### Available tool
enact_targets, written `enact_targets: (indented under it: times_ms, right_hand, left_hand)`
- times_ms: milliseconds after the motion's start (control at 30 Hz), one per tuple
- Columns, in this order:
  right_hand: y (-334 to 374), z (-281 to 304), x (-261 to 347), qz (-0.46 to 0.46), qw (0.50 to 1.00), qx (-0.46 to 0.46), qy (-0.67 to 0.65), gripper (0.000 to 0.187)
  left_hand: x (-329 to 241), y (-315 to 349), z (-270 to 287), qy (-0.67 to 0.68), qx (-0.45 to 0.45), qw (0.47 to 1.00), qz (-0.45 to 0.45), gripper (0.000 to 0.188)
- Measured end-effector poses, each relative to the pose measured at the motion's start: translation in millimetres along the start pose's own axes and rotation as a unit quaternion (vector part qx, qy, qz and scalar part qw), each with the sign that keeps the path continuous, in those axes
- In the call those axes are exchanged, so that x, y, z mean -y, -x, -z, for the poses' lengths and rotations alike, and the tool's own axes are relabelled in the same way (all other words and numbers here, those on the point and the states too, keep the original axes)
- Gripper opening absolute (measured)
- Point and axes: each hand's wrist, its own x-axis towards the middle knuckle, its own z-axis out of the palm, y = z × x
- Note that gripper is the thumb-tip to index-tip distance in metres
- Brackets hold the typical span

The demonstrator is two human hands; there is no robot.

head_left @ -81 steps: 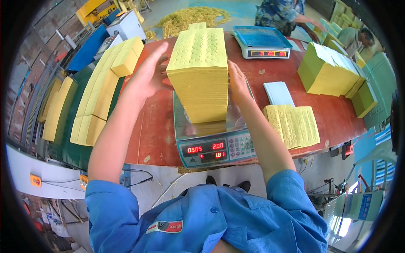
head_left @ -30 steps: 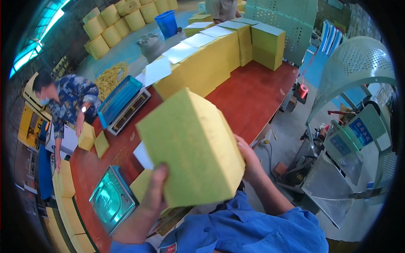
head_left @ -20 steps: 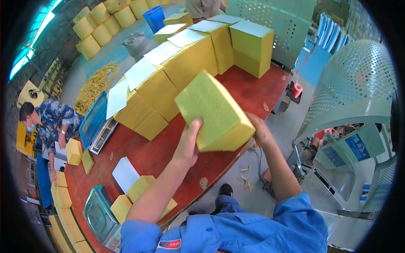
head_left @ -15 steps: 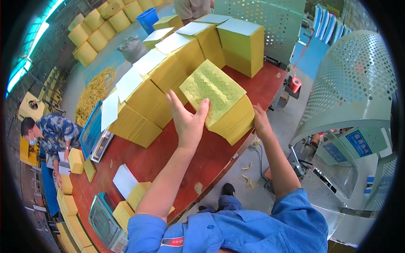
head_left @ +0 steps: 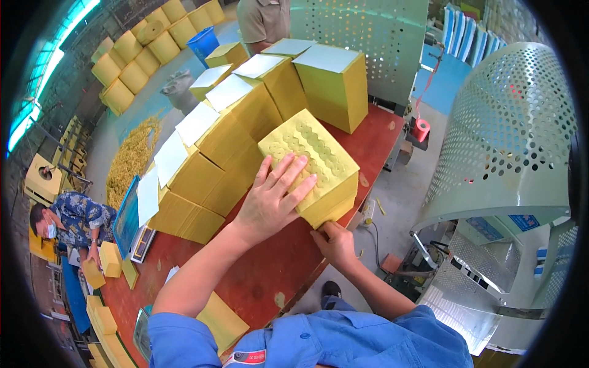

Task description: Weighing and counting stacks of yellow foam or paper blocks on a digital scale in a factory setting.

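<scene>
A thick stack of yellow paper [head_left: 340, 184], its top sheet pressed with rows of scalloped marks, stands on the red table [head_left: 261, 270] in front of me. My left hand [head_left: 270, 199] lies on that top sheet, fingers stretched and spread. At the stack's near lower corner my right hand [head_left: 336, 242] is closed, its fingers curled against the bottom edge and partly hidden. Just beyond, a curved row of taller yellow paper stacks [head_left: 239, 129] carries white sheets [head_left: 197, 122] on top. Below my left forearm lies another yellow paper block [head_left: 224, 319], partly covered by my arm.
A perforated metal guard [head_left: 503, 129] curves over a machine at right. A pink tape roll [head_left: 421, 130] hangs by the table's far corner. At left a co-worker [head_left: 83, 218] handles a yellow block [head_left: 93, 273] near a scale [head_left: 143, 244]. Another person [head_left: 264, 24] stands at the back.
My left hand has gone from the stack's side to flat on its top. My right hand has shifted from the right side to the near lower corner. The stack has turned and stands more upright.
</scene>
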Motion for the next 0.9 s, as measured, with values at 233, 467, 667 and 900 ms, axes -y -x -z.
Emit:
enact_targets:
  times_ms: [233, 467, 667, 900]
  right_hand:
    - [-102, -1, -48, 0.024, 0.995, -0.080, 0.062, 0.017]
    - [-155, -7, -69, 0.029, 0.993, -0.089, 0.070, 0.016]
    - [-169, -11, -72, 0.053, 0.985, -0.114, 0.118, 0.014]
    - [-162, -8, -71, 0.010, 0.998, -0.051, 0.044, 0.020]
  left_hand:
    - [63, -72, -57, -0.006, 0.010, 0.998, 0.059, 0.094]
    - [100, -107, -79, -0.059, 0.007, 0.993, 0.098, 0.098]
    - [114, -120, -81, -0.068, 0.019, 0.992, 0.109, 0.095]
    - [80, -91, -48, -0.084, -0.030, 0.991, 0.096, 0.091]
